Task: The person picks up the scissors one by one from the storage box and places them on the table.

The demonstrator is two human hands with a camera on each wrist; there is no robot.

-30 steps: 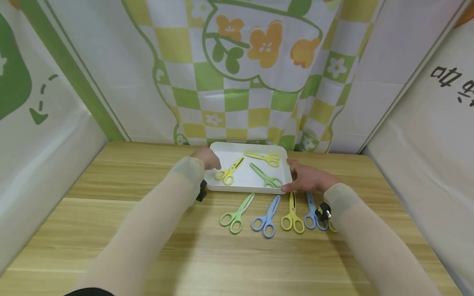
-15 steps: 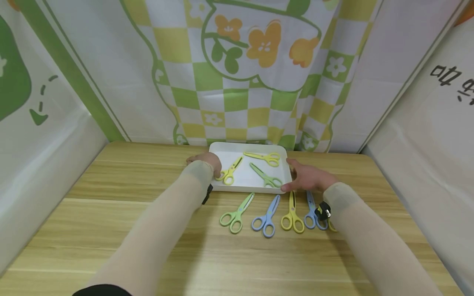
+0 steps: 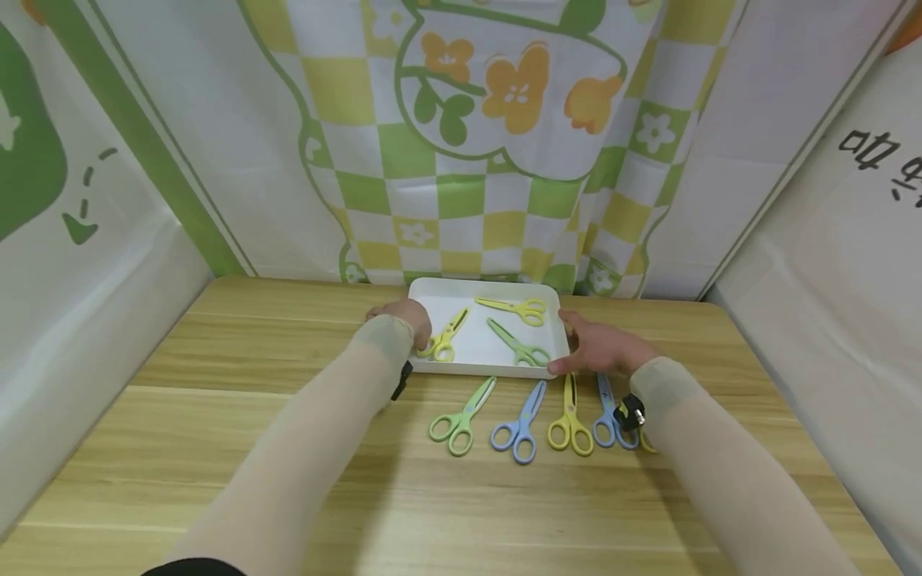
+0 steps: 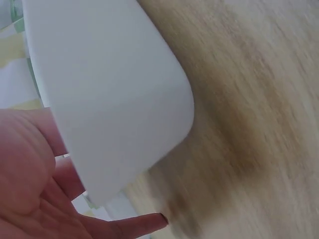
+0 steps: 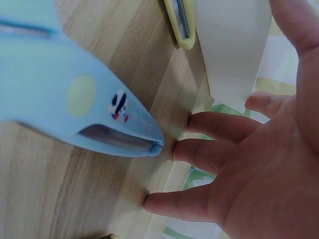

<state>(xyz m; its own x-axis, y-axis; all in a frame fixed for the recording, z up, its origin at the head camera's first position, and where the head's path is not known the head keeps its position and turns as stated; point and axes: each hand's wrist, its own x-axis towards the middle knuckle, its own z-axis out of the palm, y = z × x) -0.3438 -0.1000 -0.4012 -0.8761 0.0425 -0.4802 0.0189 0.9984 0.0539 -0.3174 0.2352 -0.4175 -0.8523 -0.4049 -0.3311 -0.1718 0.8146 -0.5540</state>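
Observation:
A white tray [image 3: 475, 365] stands at the table's back with two yellow scissors and one green inside. My left hand [image 3: 402, 320] reaches over its left rim, pinching the handle of the nearer yellow scissors [image 3: 452, 326]; the fingertips are partly hidden. In the left wrist view the tray's outer wall [image 4: 119, 89] blocks the scissors, and one finger of my left hand [image 4: 50, 199] sticks out straight beside it. My right hand [image 3: 601, 346] touches the tray's right end, thumb at the near corner. Its other fingers [image 5: 219, 124] are spread and straight, with blue scissors [image 5: 89, 99] close by.
Several scissors lie in a row before the tray, among them green scissors [image 3: 463, 418], blue scissors [image 3: 519, 424] and yellow scissors [image 3: 570, 420]. Yellow scissors at the right end are mostly under the right wrist. A patterned curtain [image 3: 475, 192] hangs right behind the tray.
My left hand has moved right over the tray's rim onto the yellow scissors' handle, and those scissors have shifted slightly left. My right hand stays at the tray's right end.

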